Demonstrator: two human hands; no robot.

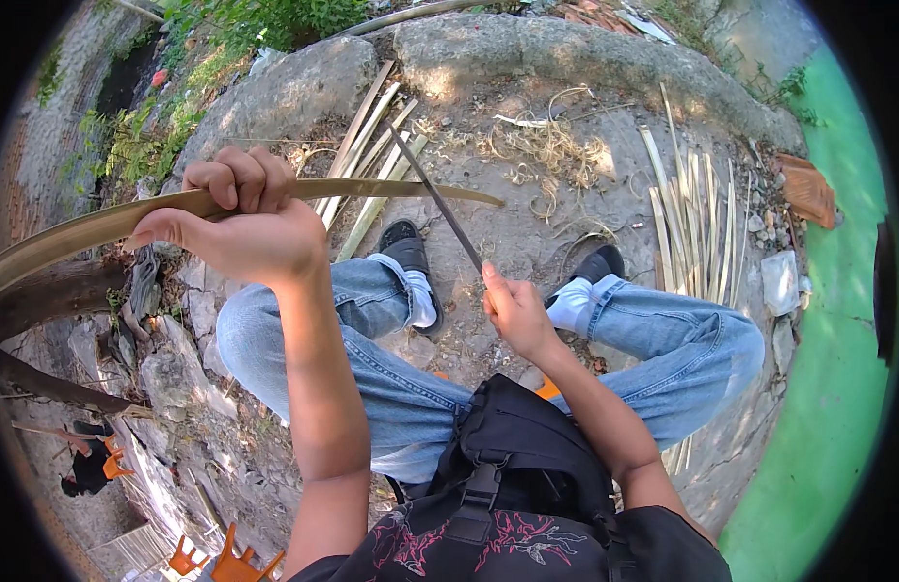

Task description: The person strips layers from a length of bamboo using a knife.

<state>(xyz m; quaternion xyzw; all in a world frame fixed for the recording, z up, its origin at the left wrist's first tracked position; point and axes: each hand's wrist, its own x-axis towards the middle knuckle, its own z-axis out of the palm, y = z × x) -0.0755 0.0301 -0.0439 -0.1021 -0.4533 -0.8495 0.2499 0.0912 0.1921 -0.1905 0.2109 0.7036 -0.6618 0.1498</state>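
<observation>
My left hand (241, 218) is closed round a long, flat bamboo strip (391, 188), thumb stretched along it. The strip runs from the left rim of the view to a tapered end in front of me. In my right hand (515, 312) is a dark, narrow knife (440, 202), its blade pointing up and to the left. The blade crosses the strip near its tapered end; whether they touch I cannot tell. The knife's handle is hidden in my fist.
Split bamboo strips lie in a left bundle (357, 145) and a right bundle (697, 218). Curly shavings (556, 155) litter the ground between. A low stone kerb (585, 53) curves behind. A brick (808, 190) sits by the green wall (808, 388). Another person (86, 470) sits far left.
</observation>
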